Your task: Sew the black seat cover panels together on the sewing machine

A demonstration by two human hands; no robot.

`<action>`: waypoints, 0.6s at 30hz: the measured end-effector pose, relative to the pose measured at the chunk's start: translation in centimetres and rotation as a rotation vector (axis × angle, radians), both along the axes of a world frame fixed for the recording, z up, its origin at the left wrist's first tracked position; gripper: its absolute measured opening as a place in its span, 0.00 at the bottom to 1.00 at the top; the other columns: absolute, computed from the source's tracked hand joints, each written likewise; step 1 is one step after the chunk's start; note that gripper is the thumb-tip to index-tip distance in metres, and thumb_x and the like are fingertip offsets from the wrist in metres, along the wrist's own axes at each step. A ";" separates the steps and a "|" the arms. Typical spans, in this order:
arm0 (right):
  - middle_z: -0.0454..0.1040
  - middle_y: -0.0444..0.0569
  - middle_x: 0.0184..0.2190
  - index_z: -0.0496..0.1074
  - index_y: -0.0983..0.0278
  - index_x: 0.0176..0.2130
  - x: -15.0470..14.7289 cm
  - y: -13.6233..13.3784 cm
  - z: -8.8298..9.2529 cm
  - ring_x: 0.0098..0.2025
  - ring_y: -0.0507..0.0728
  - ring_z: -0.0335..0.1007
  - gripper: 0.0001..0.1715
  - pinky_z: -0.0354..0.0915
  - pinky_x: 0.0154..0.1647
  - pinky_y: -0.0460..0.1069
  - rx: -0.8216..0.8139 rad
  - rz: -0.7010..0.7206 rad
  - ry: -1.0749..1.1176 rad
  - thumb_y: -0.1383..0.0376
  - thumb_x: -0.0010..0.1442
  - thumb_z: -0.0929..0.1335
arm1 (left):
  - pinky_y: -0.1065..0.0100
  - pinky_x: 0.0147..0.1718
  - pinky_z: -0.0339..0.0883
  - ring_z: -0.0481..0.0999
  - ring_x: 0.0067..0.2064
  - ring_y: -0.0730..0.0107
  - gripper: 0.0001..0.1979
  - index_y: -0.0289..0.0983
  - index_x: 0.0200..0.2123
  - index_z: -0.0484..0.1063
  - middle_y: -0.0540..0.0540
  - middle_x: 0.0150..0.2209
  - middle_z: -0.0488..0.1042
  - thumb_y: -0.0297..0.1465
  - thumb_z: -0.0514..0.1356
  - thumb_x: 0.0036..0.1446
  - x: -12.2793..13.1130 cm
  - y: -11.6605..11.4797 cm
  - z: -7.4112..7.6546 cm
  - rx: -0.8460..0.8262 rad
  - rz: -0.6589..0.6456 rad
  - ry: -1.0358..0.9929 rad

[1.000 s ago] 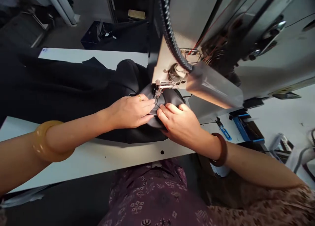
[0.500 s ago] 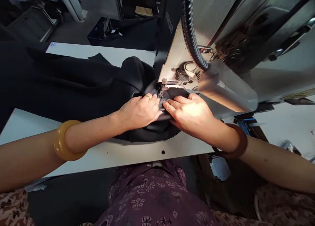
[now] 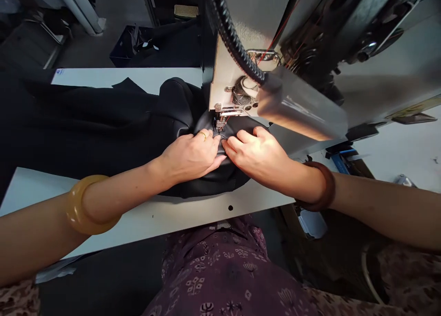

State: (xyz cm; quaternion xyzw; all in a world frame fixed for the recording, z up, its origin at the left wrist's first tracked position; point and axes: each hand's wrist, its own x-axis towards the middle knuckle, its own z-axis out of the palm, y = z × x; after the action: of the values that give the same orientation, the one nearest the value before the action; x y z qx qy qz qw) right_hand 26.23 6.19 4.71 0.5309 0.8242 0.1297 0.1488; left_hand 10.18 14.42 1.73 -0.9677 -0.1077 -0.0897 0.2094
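Black fabric spreads from the left across the table and bunches under the sewing machine. The machine's presser foot sits just beyond my fingertips, with the cloth beneath it. My left hand, with a ring on one finger, is closed on the fabric left of the foot, thumb pointing right. My right hand has curled fingers and pinches the fabric just right of the foot. The fingertips of both hands nearly meet. A lamp lights my right hand, and folds of cloth hide part of the fingers.
The white tabletop runs along the front, with a small dark hole in it. A dark blue bin with scraps stands behind on the left. The machine's clear guard juts out above my right hand. A ribbed cable hangs down the machine head.
The view has shifted, so the machine appears further left. My right hand's fingers have curled more tightly on the fabric. My left hand stays on the cloth by the presser foot.
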 end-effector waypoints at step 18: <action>0.71 0.48 0.50 0.71 0.65 0.39 1.2 0.2 -1.3 0.42 0.58 0.65 0.18 0.53 0.35 0.52 0.130 0.119 -0.005 0.75 0.63 0.56 | 0.57 0.53 0.59 0.63 0.56 0.67 0.24 0.38 0.58 0.62 0.53 0.56 0.67 0.38 0.35 0.69 -3.1 12.8 -0.6 -0.415 0.504 0.004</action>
State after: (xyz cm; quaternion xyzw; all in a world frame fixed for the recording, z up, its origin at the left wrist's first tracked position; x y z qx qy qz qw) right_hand 27.42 6.35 3.43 0.4892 0.8437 0.1929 0.1082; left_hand 7.09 27.21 1.13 -0.9328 -0.3596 -0.0092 0.0236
